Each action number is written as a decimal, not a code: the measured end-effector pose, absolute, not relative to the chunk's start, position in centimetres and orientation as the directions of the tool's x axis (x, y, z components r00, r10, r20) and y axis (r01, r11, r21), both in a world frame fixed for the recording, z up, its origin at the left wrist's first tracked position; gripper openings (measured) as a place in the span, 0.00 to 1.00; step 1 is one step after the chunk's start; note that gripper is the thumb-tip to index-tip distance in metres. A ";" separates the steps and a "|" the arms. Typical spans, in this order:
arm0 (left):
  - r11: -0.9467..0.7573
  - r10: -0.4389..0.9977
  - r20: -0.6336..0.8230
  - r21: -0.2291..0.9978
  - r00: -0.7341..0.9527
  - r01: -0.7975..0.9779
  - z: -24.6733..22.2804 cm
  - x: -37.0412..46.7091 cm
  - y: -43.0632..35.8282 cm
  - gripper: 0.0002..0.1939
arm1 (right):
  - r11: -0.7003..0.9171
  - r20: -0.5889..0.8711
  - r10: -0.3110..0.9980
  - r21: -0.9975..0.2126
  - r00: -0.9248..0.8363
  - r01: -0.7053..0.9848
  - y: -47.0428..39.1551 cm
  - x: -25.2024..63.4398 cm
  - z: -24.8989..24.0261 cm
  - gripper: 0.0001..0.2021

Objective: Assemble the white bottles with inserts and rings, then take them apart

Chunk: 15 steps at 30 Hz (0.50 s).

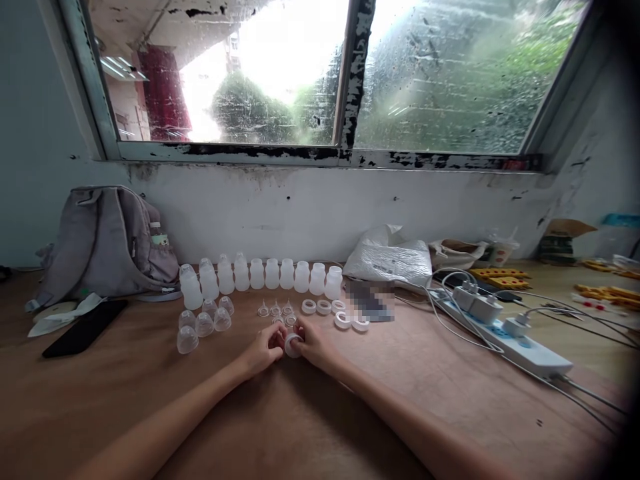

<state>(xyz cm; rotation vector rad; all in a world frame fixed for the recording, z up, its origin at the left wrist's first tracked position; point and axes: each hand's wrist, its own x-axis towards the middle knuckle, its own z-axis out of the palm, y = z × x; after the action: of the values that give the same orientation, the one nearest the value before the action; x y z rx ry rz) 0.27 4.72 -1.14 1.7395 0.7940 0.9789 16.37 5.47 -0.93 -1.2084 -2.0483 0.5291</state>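
My right hand (pixel 314 345) is closed on a white bottle collar ring (pixel 293 353), held low over the table with its opening facing me. Beside it my left hand (pixel 263 352) has curled fingers close to the ring; whatever they pinch, if anything, is hidden. Just beyond my hands lie several clear bottle nipples (pixel 275 309). To their right are several white collar rings (pixel 323 307). Several translucent caps (pixel 205 325) stand on the left. Behind all these runs a row of frosted baby bottles (pixel 257 274), the leftmost ones topped with caps.
A black phone (pixel 85 328) and a grey backpack (pixel 107 247) are at the left. At the right lie a silver bag (pixel 390 257), a white power strip (pixel 530 353) with cables, and yellow parts (pixel 500 277). The wall with a window (pixel 225 153) stands behind the table (pixel 240 427).
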 end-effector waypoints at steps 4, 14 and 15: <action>-0.364 0.842 0.266 0.922 0.469 0.130 -1.1 0.3 4.7 0.11 | 0.485 0.348 0.874 -0.599 -0.339 0.637 5.4 16.1 -1.1 0.05; -0.344 0.849 0.276 0.936 0.450 0.075 -0.7 0.3 4.0 0.06 | 0.482 0.413 0.873 -0.651 -0.259 0.586 5.0 16.0 -1.5 0.05; -0.349 0.856 0.283 0.934 0.433 0.080 -0.7 0.3 3.8 0.04 | 0.479 0.413 0.876 -0.673 -0.250 0.564 5.0 16.1 -1.5 0.05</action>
<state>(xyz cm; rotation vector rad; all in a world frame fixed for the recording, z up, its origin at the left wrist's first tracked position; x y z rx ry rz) 0.29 3.85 -0.68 1.7373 0.8120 1.0244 16.07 5.03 -1.47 -1.1944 -1.9429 0.5040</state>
